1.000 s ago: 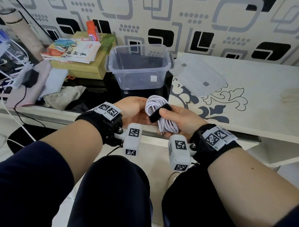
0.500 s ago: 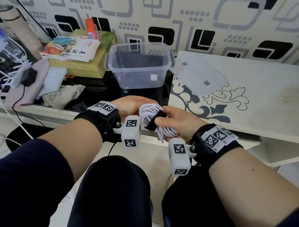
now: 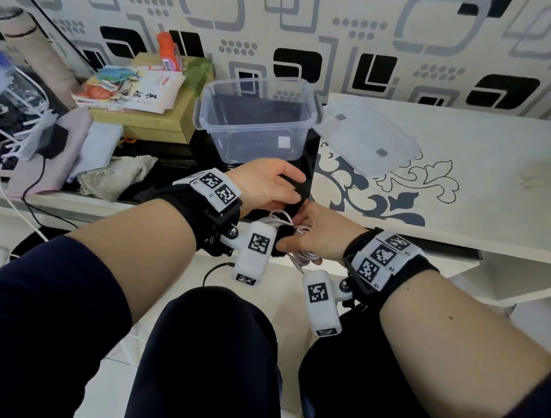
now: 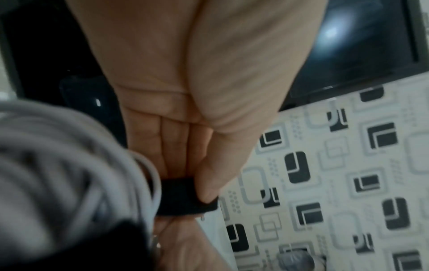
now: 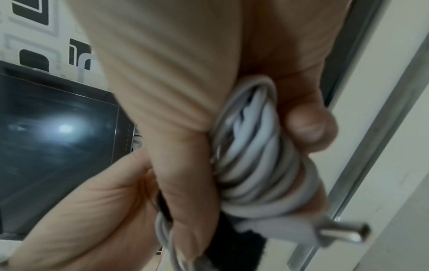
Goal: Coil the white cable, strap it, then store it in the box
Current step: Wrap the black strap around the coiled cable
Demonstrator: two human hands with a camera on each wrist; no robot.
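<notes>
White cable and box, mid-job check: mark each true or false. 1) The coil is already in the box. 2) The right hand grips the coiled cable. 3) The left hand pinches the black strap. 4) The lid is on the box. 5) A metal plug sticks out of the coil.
1) False. The white cable is held in both hands in front of the box, which holds nothing.
2) True. The right hand is curled round the coil.
3) True. The left hand pinches the black strap.
4) False. The lid lies on the cabinet beside the box.
5) True. The metal plug sticks out.
</notes>
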